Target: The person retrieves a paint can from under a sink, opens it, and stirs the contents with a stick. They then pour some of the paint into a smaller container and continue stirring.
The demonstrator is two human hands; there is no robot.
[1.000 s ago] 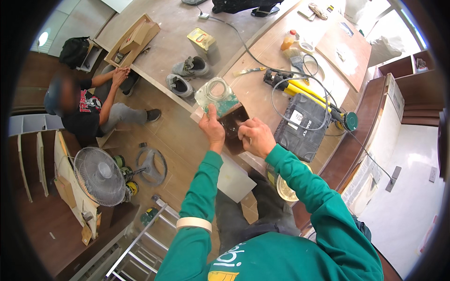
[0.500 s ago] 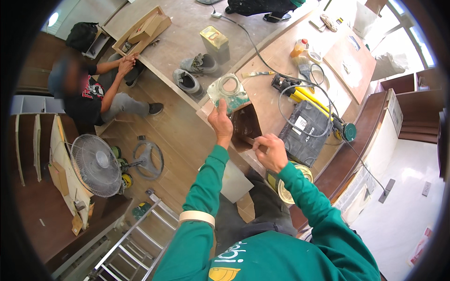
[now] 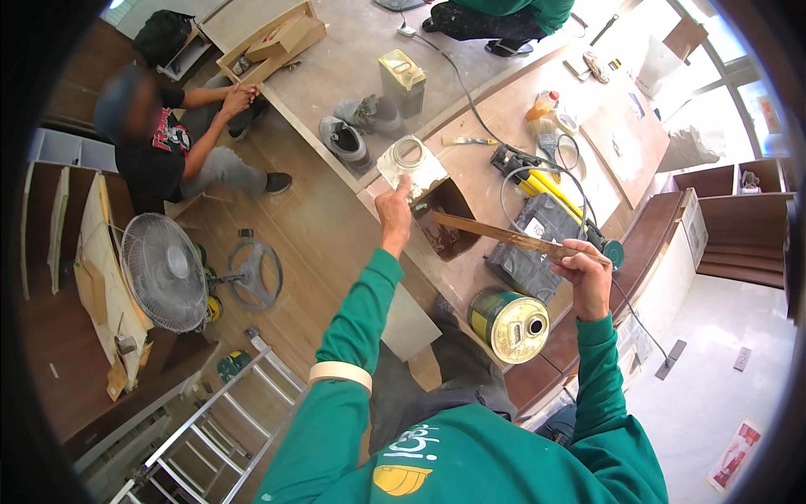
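My left hand grips the folded-back lid of a cut-open tin; the lid has a round neck in it. Dark brown residue coats what shows of the tin's inner walls. Out to the right, my right hand is closed around one end of a long, flat wooden stick, brown-stained. The stick's far end reaches over the tin's opening; whether it touches the tin I cannot tell. Nearer to me, a round-topped metal can with a dark spout hole stands on the table's edge.
A black tool case, a yellow-and-black power tool and its cable lie to the right. Work shoes and a rectangular tin stand farther off. A person sits at left, near a fan and a ladder.
My right hand has moved right and up, drawing the wooden stick out of the tin into view. My left hand stays at the tin's lid. The view has shifted slightly.
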